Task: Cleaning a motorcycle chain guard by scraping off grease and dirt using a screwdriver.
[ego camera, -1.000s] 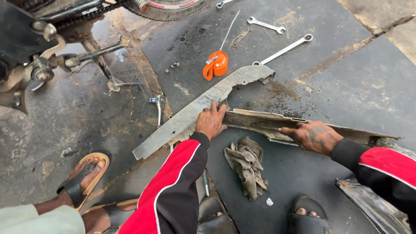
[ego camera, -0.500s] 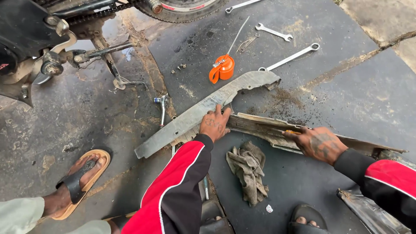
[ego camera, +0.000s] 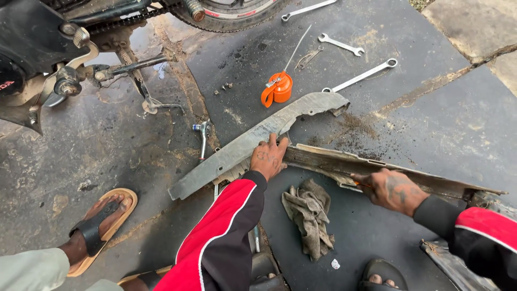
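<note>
My left hand point(ego camera: 267, 156) presses down on the near end of a long, dirt-caked metal chain cover point(ego camera: 334, 160) that lies across the dark ground. Further along the same cover, my right hand point(ego camera: 390, 188) is closed around a small tool with an orange part, its tip against the cover's grimy edge. A second grey cover half point(ego camera: 253, 141) lies slanted just behind my left hand, touching its fingers. A dirty grey rag point(ego camera: 308, 218) is crumpled on the ground between my arms. Both sleeves are red and black.
An orange oil can point(ego camera: 276, 89) with a long spout, three spanners point(ego camera: 362, 75) and a ratchet point(ego camera: 203, 134) lie behind the covers. A motorcycle point(ego camera: 37, 48) with its chain and rear wheel point(ego camera: 231, 9) stands at the upper left. Another person's sandalled foot point(ego camera: 99, 223) is at the lower left.
The view has drifted a little, so everything sits lower in the frame. Both hands stay on the dirty cover in nearly the same places.
</note>
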